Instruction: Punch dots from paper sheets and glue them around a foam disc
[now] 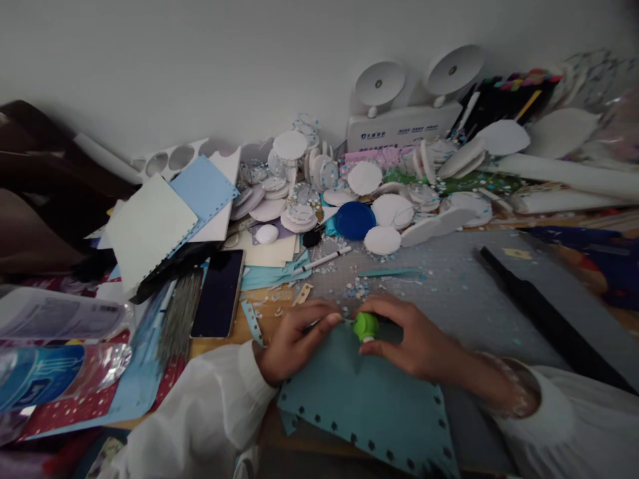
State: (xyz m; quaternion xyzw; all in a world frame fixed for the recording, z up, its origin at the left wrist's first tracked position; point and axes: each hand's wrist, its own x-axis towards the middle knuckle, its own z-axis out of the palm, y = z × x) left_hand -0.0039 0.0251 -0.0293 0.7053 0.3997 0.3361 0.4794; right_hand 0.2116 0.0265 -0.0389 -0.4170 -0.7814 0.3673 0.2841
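A teal sheet of paper (pixel 359 399) with small flower-shaped holes along its edges lies across the near edge of the table. At its upper edge, my right hand (pixel 414 339) grips a small green craft punch (pixel 366 326) between thumb and fingers. Just left of the punch, my left hand (pixel 302 336) pinches the paper's upper edge with thumb and forefinger. Tiny punched paper bits (pixel 357 289) are scattered beyond the hands. A punched blue strip (pixel 252 322) lies left of my left hand.
White foam discs (pixel 389 211) and a blue round lid (pixel 355 221) crowd the back by the wall. A phone (pixel 218 293), wires (pixel 180 316) and plastic bottles (pixel 54 376) are on the left. A black long tool (pixel 544 306) lies on the grey mat (pixel 449 279).
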